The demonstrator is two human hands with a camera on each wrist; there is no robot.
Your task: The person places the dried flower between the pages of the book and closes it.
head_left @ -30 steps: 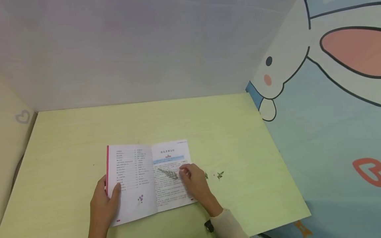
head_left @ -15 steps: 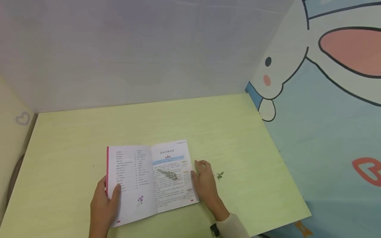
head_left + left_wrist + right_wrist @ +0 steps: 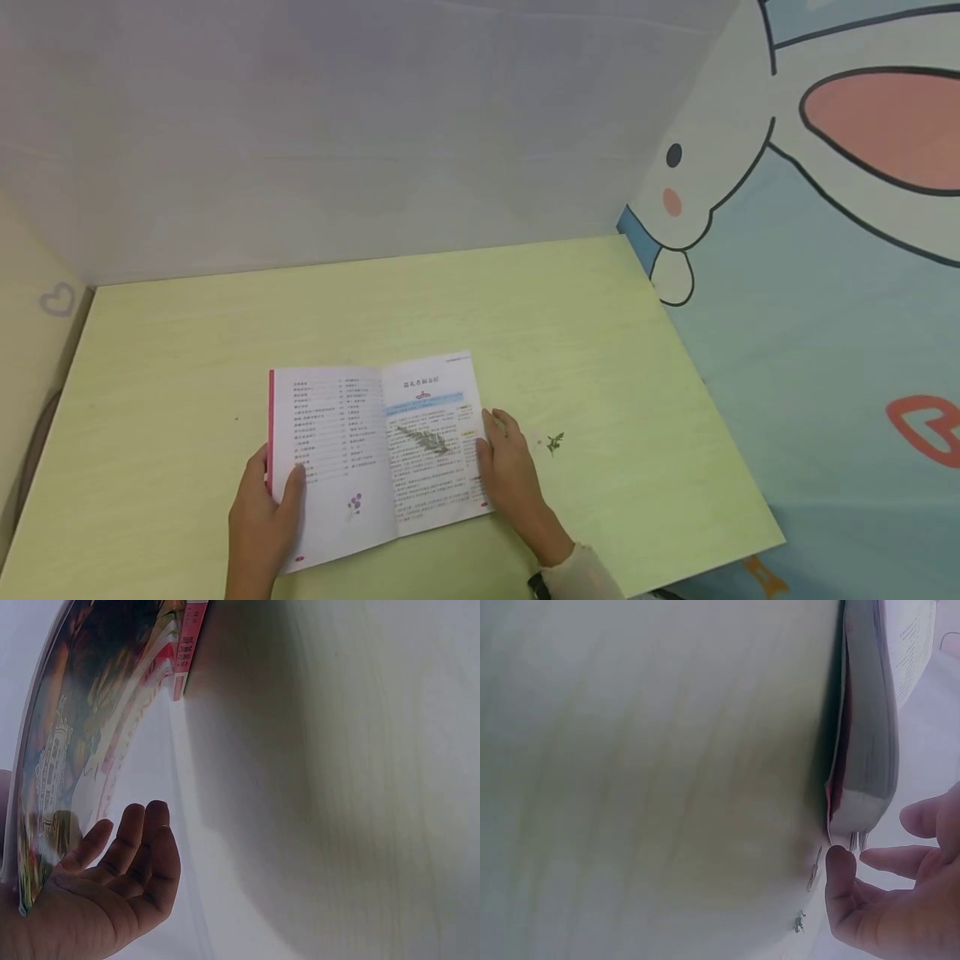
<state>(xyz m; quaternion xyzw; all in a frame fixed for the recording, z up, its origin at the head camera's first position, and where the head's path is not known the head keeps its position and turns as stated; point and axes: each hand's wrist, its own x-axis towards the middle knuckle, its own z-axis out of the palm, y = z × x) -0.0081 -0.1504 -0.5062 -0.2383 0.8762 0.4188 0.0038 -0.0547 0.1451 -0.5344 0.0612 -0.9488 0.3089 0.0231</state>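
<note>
An open book [image 3: 337, 508] with a pink-red edge lies on the table. A flattened feathery leaf sprig [image 3: 426, 439] rests on its right page; a small purple flower [image 3: 355, 502], printed or pressed, shows low on the left page. My left hand [image 3: 258, 517] grips the left side, thumb on the page and fingers [image 3: 129, 832] beneath the raised cover [image 3: 56, 757]. Beside the right edge, my right hand [image 3: 512, 471] has its loosely bent fingers [image 3: 841, 874] at the pages' edge; whether they touch is hard to tell.
A small green sprig [image 3: 555, 442] lies on the table [image 3: 637, 492] right of the right hand, with a tiny pale speck beside it. A grey wall [image 3: 360, 150] stands behind the table, and a cartoon-printed panel [image 3: 825, 333] borders it at right.
The right hand has left the leaf sprig on the right page, moved right past the book's edge, then come back slightly to that edge. The left hand has kept its hold.
</note>
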